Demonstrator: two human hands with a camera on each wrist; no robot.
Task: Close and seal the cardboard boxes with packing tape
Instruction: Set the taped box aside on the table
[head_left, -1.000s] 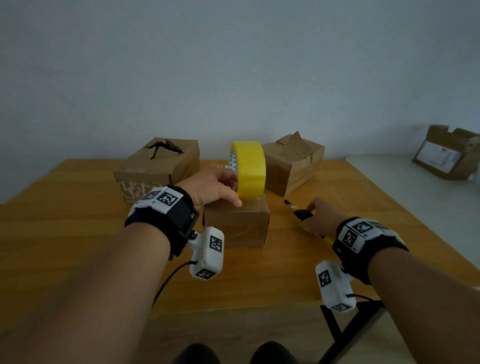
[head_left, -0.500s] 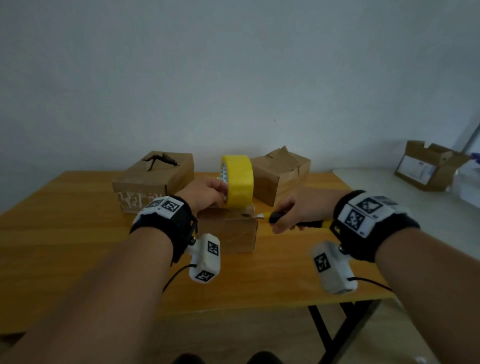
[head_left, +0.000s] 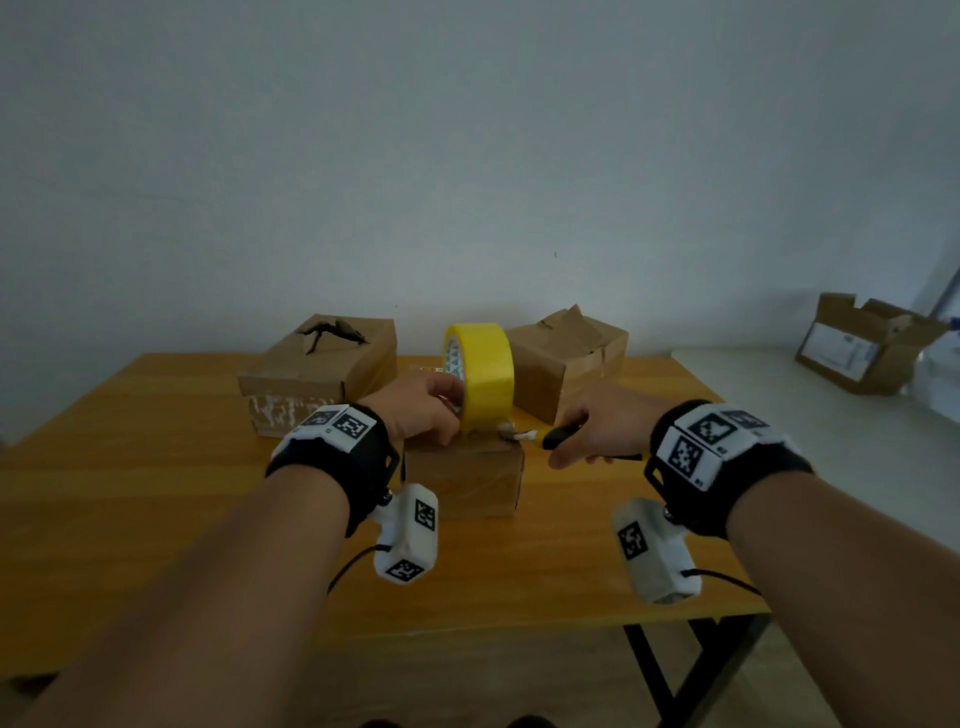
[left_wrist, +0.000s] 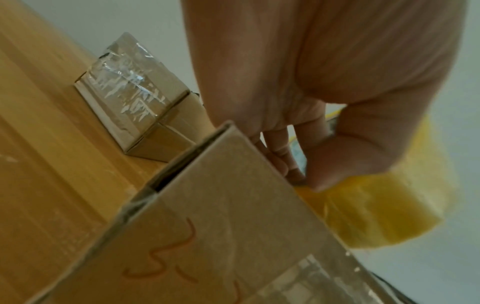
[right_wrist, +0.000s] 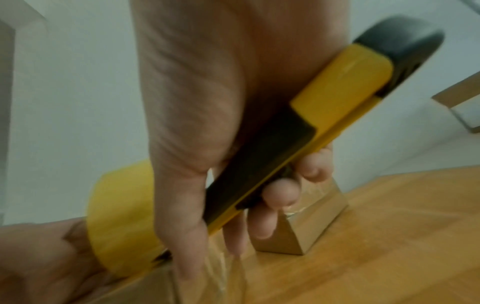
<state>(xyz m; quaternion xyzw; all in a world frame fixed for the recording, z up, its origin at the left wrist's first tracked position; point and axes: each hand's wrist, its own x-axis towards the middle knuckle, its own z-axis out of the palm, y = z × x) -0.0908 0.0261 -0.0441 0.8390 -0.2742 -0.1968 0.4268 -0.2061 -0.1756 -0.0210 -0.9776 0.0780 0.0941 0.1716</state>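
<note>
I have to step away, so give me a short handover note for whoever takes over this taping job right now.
Left hand: holds the tape roll upright on the small box.
Right hand: grip on the knife, blade at the tape by the box's right top edge.
Done: tape is on the small box.
Left: cut the tape and press it down. The left box has a torn top; the right box has raised flaps.

the head camera looks forward and down over both forearms. each wrist camera sits very near its own hand, facing along the fingers. all three views share the yellow tape roll (head_left: 480, 375) standing between the hands.
</note>
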